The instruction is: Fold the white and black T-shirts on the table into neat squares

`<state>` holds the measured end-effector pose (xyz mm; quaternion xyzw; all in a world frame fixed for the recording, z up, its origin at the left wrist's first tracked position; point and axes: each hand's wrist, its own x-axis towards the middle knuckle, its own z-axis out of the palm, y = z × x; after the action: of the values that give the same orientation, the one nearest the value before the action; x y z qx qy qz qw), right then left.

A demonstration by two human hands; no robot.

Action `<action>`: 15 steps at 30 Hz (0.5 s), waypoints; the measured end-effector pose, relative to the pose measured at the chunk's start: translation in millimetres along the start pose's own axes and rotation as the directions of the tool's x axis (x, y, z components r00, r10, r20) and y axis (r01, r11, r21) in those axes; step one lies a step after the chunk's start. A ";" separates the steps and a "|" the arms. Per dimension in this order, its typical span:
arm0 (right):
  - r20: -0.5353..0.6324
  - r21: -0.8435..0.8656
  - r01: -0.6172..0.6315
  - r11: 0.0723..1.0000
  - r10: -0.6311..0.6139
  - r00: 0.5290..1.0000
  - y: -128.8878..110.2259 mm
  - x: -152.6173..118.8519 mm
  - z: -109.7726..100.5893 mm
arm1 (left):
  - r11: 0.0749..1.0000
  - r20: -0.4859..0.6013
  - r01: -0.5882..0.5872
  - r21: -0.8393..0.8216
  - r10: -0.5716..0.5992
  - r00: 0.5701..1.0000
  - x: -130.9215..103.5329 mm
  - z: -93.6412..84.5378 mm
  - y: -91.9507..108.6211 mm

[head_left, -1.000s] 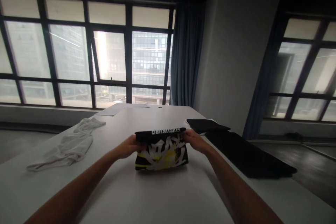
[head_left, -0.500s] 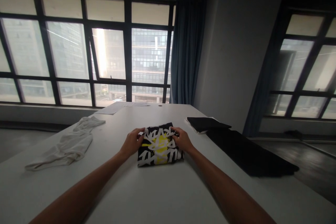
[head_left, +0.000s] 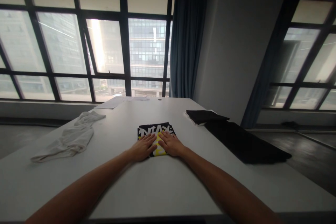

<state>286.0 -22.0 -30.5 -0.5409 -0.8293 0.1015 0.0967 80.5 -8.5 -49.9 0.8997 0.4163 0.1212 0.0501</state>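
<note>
A folded black garment (head_left: 154, 126) with white lettering and a yellow patch lies flat on the white table (head_left: 154, 189), in the middle of the view. My left hand (head_left: 144, 147) rests palm down on its left part, fingers stretched out. On its right part lies my right hand (head_left: 170, 142), flat and open as well. The two thumbs point toward each other over the yellow patch. Much of the print is hidden beneath both hands.
To the left lies a crumpled white cloth (head_left: 70, 138). On the right, a folded black cloth (head_left: 206, 116) and a long black cloth (head_left: 244, 143) lie near the table's edge. Paper sheets (head_left: 111, 103) are at the far end, before the windows.
Both hands have left the garment's side edges and now lie flat on top of it, closer together. The camera view has tilted slightly down.
</note>
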 end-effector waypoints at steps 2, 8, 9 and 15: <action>0.004 -0.016 -0.002 1.000 0.002 1.000 2.3 0.0 1.5 | 1.000 0.008 0.024 -0.008 -0.024 1.000 -1.3 0.2 -3.8; 0.034 0.005 -0.023 1.000 0.023 0.999 4.2 -0.6 0.2 | 0.968 0.035 0.250 -0.001 -0.250 0.968 -9.9 -8.4 -17.7; 0.034 0.005 -0.025 1.000 0.025 0.999 3.8 -1.2 0.1 | 0.966 0.041 0.258 0.003 -0.258 0.965 -10.8 -9.4 -19.3; -0.027 0.017 -0.051 0.999 0.051 0.998 5.3 5.4 -11.4 | 0.952 0.014 0.300 0.057 -0.301 0.953 3.9 -22.5 -34.7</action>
<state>291.6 -14.2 -20.7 -0.5625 -0.8129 0.1033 0.1096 51.5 16.7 -34.1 0.8283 0.5508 0.0906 0.0485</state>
